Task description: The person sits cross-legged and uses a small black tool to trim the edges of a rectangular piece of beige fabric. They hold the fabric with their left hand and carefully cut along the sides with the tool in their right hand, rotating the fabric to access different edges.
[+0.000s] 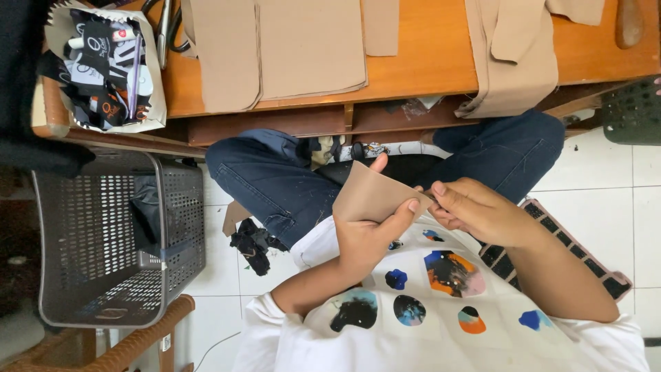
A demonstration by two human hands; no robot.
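The wooden worktop (427,62) carries flat tan fabric pieces (275,48), stacked and overlapping toward its left end, their edges near the front edge. Further right, a folded tan fabric strip (513,62) hangs over the front edge. At the left corner lies an open paper wrap (155,83) of black and white labels (103,69), with scissors (165,31) just beside it. A wooden handle (628,22) rests near the right end. The white tiled floor (606,200) bears a grey perforated basket (110,241) and dark scraps (253,244).
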